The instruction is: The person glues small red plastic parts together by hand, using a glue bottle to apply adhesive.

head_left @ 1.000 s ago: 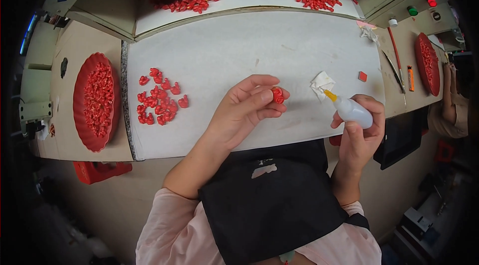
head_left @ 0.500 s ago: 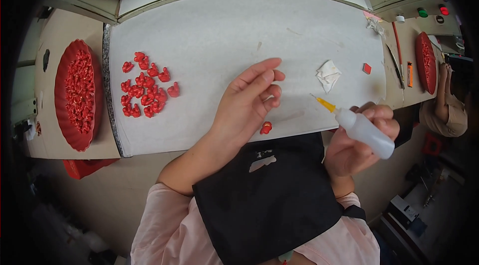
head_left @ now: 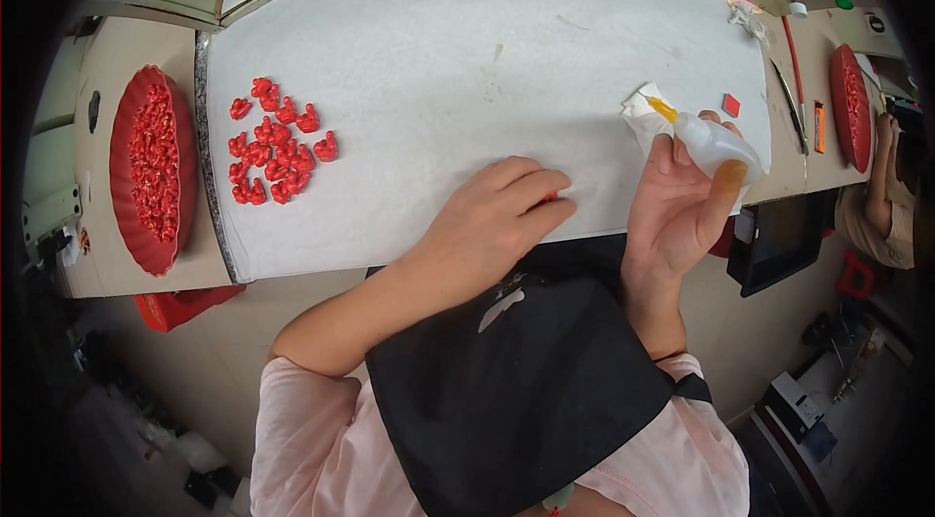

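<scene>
My left hand (head_left: 497,215) is down near the front edge of the white work sheet, thumb and forefinger closed on a small red figure (head_left: 550,196). Most of that figure is covered by the fingers. In my right hand (head_left: 677,210) is a translucent squeeze bottle (head_left: 709,142) with a yellow nozzle, tilted up to the left. Its tip is over a crumpled white tissue (head_left: 643,113); whether the two touch I cannot tell. A cluster of glossy red figures (head_left: 278,152) lies on the left of the sheet.
A red scalloped dish (head_left: 185,176) full of red pieces stands at far left, another red dish (head_left: 852,128) at far right. A red brush (head_left: 792,55), a dark thin tool (head_left: 791,108) and an orange tube (head_left: 819,128) lie right of the sheet. Someone's arm (head_left: 881,176) shows at the right edge.
My left hand has come down onto the small red figure and closed on it. My right hand has raised the bottle, turning its nozzle over the tissue. The view has shifted slightly.
</scene>
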